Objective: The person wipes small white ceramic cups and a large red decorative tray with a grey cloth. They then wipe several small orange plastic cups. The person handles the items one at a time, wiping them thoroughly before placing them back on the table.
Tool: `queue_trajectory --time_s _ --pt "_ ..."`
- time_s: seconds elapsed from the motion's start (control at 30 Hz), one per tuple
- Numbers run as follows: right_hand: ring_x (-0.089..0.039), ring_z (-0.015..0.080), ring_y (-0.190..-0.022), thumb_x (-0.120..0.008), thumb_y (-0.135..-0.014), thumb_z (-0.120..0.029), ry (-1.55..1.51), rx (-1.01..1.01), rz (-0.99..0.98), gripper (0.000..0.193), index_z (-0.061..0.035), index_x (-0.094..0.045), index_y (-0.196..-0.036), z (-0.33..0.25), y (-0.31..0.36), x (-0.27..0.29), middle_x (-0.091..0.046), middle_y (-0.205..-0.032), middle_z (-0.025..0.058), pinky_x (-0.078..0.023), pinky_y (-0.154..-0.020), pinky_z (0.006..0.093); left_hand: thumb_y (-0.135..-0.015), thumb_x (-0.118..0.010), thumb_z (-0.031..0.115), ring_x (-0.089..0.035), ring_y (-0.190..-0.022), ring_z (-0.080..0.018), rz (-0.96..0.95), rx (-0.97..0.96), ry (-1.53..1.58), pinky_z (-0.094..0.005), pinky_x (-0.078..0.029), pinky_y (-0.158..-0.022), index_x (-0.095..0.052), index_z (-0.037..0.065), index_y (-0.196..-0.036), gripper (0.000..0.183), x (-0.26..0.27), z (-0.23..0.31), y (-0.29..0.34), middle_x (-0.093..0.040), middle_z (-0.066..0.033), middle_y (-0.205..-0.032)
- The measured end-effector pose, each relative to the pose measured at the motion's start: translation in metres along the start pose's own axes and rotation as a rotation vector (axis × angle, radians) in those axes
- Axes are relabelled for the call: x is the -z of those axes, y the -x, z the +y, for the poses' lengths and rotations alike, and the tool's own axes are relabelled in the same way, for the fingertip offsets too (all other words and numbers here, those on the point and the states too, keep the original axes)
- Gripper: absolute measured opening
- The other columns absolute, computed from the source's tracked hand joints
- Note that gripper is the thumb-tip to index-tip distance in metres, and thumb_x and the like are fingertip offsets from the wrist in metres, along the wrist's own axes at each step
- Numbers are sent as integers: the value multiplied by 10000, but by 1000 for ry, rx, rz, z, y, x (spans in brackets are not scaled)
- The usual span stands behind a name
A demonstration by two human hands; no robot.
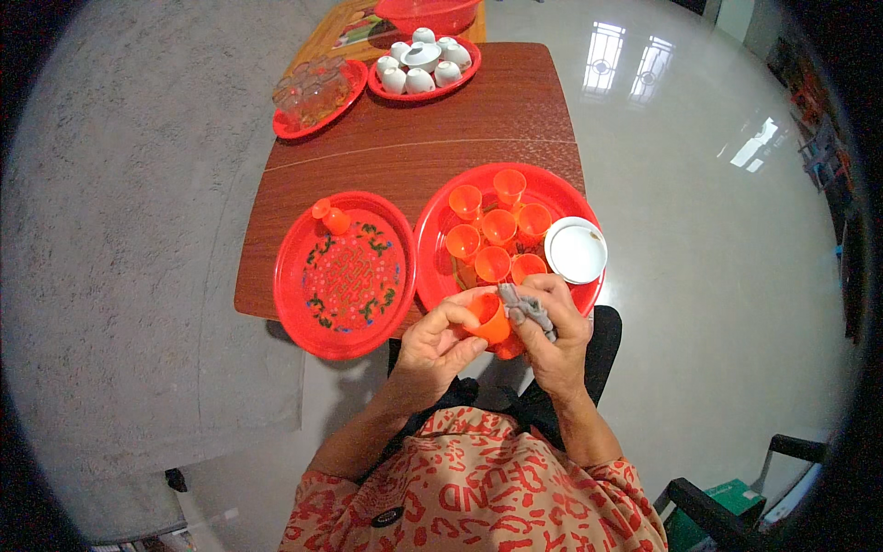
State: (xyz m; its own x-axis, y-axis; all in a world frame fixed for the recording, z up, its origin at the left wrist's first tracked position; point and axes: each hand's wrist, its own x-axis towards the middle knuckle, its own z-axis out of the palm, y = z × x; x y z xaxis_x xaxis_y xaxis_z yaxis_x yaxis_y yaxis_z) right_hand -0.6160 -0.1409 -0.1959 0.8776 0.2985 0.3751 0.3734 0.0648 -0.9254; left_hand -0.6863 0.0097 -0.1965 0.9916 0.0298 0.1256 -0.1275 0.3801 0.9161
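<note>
My left hand [434,352] grips an orange plastic cup [490,320], tilted with its mouth turned up to the left. Bunched in my right hand [559,342] is a grey cloth [528,309], held against the cup's rim. Both hands are over the near edge of a round red tray [432,267]. Several orange cups [499,226] stand mouth up on that tray, beside a stack of white saucers [577,250]. To its left, a second red tray [292,276] with a floral pattern carries one small orange cup [337,221] lying on its side.
Farther back on the brown wooden table [414,129], a red tray holds white teacups [420,81] around a lidded bowl. Another red tray holds clear glasses [313,92]. Behind them sits a red basin [428,13]. A chair with black armrests [708,515] stands at the lower right.
</note>
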Motion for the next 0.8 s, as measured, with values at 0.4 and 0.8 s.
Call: queue_trajectory --time_s 0.4,0.8 --pt "-544 221 -769 -685 -589 38 224 320 -14 415 -43 -667 -997 -13 9 1 -524 -898 97 -455 -662 302 -871 -497 -85 -373 -1274 -211 -40 -13 -9 -352 -316 -1057 -456 36 -1027 201 0 -4 1 -323 -167 -1409" --pt "-540 194 -817 -636 -678 30 110 85 -138 356 -30 -651 -1028 -10 -11 10 -518 -870 78 -438 -691 283 -870 -499 -54 -397 -1203 -205 -5 -3 -365 -352 -347 -1035 -498 15 -1037 181 -1 -3 3 -307 -119 -1292"
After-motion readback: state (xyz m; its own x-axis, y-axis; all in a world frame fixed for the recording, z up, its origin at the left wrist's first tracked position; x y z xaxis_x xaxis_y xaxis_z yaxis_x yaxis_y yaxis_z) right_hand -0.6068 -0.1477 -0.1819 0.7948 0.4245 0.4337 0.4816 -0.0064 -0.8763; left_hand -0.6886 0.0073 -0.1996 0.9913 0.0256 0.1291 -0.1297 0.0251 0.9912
